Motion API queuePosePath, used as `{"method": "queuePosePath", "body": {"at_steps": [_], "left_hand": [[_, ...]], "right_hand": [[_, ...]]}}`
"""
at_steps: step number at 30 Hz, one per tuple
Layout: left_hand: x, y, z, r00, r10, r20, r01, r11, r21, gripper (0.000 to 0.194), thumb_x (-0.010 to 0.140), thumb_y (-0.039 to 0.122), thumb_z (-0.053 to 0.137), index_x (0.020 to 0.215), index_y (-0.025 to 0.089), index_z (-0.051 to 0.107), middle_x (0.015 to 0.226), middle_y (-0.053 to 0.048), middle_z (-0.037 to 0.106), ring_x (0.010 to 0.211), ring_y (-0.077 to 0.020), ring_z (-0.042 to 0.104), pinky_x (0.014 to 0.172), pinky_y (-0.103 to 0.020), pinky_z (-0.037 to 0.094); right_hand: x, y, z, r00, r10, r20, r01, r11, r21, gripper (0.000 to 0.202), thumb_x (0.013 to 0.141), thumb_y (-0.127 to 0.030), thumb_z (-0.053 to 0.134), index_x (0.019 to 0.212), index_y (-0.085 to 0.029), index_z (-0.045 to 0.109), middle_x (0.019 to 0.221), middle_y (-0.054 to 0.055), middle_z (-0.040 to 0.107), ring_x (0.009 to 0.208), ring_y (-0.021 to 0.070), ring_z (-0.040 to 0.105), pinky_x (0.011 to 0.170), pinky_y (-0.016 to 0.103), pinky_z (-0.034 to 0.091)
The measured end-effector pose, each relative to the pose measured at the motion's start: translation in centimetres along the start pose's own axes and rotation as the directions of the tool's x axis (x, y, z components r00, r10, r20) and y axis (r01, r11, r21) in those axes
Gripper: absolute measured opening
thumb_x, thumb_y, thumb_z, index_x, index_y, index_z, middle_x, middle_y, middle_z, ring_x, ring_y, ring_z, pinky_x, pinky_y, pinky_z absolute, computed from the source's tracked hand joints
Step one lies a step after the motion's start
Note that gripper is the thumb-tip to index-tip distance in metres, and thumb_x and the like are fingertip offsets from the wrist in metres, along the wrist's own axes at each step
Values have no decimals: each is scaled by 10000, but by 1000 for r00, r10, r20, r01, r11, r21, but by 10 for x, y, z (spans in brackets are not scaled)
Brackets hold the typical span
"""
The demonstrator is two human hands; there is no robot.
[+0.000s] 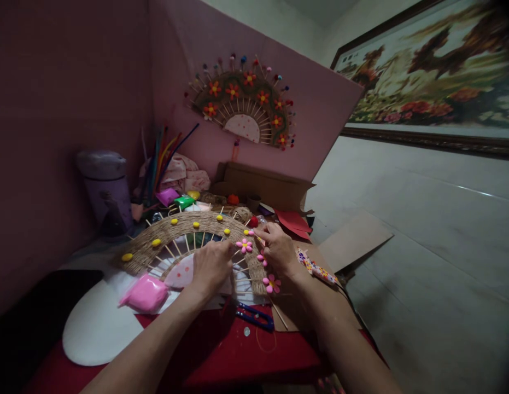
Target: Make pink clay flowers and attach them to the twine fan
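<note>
A half-round fan (207, 218) of woven twine and thin sticks leans on the table in front of me. Yellow dots (196, 225) are spaced along its band, and pink clay flowers (244, 245) with yellow centres sit on its right side. My left hand (213, 265) is closed at the sticks near the middle of the fan, fingertips beside a pink flower. My right hand (276, 249) is pinched at the band's upper right, its fingertips at a yellow dot with a pink petal by it. Whatever may be between those fingertips is too small to make out.
A pink clay packet (145, 293) and a white rounded sheet (100, 328) lie at left. Blue-handled scissors (254, 316) are on the red cloth. A glue gun (315, 268) rests on cardboard at right. Behind stand a purple tumbler (106, 191) and a finished fan (241, 98) on a board.
</note>
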State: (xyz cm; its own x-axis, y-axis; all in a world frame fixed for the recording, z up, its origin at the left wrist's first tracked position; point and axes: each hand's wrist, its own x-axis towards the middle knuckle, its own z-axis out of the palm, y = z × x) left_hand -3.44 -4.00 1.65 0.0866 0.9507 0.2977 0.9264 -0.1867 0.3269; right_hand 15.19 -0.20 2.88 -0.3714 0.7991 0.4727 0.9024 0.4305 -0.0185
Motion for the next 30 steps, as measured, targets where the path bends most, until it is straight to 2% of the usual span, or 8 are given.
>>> {"method": "queuePosePath", "body": {"at_steps": [4,11,17,20,23,26,30], "left_hand": [[0,0,1,1000,10,2,-10,1000,26,234,860,254,437,809,238,664,814,-53,702,790,-206,632,557,-278,288],[0,-1,2,1000,21,-7,-21,1000,10,239,864,255,434,803,234,664,814,-55,701,789,-208,631,572,-278,307],[0,1,1,1000,20,-6,-20,1000,5,263,872,270,419,844,232,677,833,-67,704,794,-215,633,583,-283,325],[-1,1,1,1000,28,-9,-27,1000,7,281,877,266,403,815,231,675,819,-65,702,788,-212,633,575,-281,322],[-1,0,2,999,32,-14,-31,999,14,288,880,265,398,784,225,667,804,-65,699,778,-212,633,570,-280,319],[0,0,3,999,30,-19,-30,1000,9,276,880,272,407,803,225,668,820,-65,700,791,-217,633,575,-281,323],[-1,0,3,999,32,-7,-32,999,13,237,862,244,437,808,226,667,833,-59,700,796,-211,632,574,-273,323]], "right_hand": [[-1,0,1,993,-105,55,110,990,-94,368,808,-188,597,1161,-286,620,990,57,589,915,187,494,694,266,377],[-2,1,-1,996,-90,14,92,985,-146,296,864,-212,539,1138,-284,624,945,59,598,854,181,482,640,264,354],[0,-3,-2,979,-193,70,204,958,-200,354,798,-173,612,1147,-231,617,962,85,609,878,208,477,677,290,363],[2,-1,0,992,-128,-10,127,989,-76,301,815,-166,580,1092,-258,650,941,64,617,889,194,500,689,278,380],[9,3,4,994,58,-98,-41,985,165,251,829,-132,538,994,-242,693,886,39,630,872,161,542,714,258,405],[16,7,9,978,194,-76,-161,934,319,131,814,-226,602,874,-215,718,859,29,636,835,153,571,718,264,418],[23,7,16,979,197,-50,-165,916,366,84,775,-271,660,818,-236,724,841,13,627,801,147,576,690,263,409]]}}
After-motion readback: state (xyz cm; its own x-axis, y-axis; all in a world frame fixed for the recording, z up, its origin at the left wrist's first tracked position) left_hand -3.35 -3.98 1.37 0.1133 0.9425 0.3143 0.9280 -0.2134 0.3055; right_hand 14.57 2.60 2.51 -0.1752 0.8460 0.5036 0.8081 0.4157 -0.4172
